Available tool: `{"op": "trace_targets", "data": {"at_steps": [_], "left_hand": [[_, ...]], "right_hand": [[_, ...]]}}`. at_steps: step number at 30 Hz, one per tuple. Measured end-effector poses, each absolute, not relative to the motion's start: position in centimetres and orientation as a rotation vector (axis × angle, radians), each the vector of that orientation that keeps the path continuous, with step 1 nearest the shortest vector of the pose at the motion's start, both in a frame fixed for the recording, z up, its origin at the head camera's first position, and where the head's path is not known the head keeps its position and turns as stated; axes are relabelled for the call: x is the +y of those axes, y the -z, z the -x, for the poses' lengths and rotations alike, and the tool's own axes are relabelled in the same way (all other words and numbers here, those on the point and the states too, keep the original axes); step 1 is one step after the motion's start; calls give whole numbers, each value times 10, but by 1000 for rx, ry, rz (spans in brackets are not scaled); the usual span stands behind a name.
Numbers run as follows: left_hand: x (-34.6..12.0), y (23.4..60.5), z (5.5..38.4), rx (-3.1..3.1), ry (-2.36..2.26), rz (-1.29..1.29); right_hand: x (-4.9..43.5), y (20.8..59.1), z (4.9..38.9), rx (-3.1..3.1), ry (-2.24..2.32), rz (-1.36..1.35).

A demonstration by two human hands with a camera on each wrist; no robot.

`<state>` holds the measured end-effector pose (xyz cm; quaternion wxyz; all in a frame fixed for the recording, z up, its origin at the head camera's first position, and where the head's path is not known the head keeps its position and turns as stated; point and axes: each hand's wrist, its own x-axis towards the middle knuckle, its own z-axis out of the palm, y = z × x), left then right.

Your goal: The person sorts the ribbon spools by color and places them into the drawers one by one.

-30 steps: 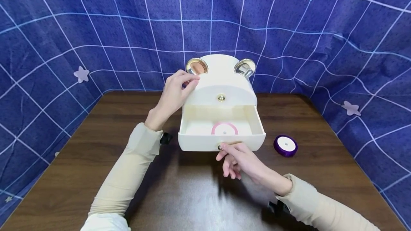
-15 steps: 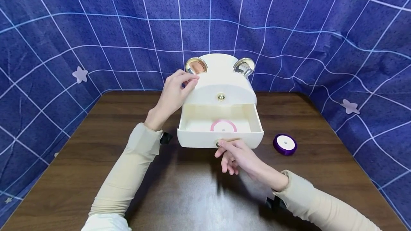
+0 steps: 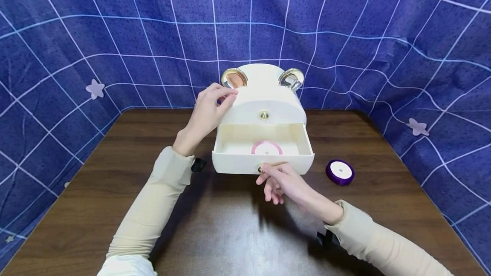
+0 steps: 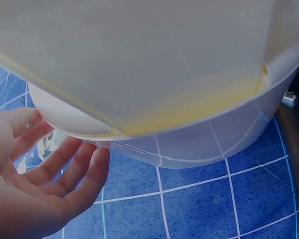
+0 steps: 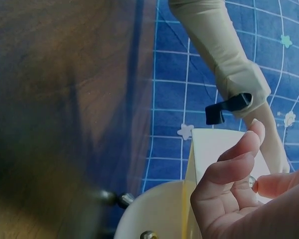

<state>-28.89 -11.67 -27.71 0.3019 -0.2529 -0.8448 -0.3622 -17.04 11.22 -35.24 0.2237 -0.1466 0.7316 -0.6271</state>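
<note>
A white drawer box (image 3: 264, 93) with two round metallic ears stands at the back of the table. Its lower drawer (image 3: 230, 163) is pulled out, and a white spool with a pink rim (image 3: 267, 149) lies inside. My right hand (image 3: 284, 182) pinches the small gold knob (image 3: 261, 169) on that drawer between thumb and index finger, the other fingers loosely bent below. At the box's upper left, my left hand (image 3: 209, 107) grips the edge beside the ear, as the left wrist view (image 4: 65, 174) of the hand also shows. The upper drawer, with its own knob (image 3: 264, 116), is closed.
A purple ribbon spool (image 3: 340, 172) lies on the brown wooden table (image 3: 153, 139) to the right of the box. Blue cloth (image 3: 161, 41) with a white grid and stars hangs behind the table and along its sides.
The lower drawer has slid slightly inward, with my right hand following on its knob. My left hand has stayed at the box's upper left.
</note>
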Motion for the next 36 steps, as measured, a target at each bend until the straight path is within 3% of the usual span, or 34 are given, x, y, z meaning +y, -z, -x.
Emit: {"op": "trace_targets", "data": {"at_steps": [36], "left_hand": [[-118, 277, 290, -2239, 952, 690]], "right_hand": [[107, 352, 238, 2052, 1834, 265]]}}
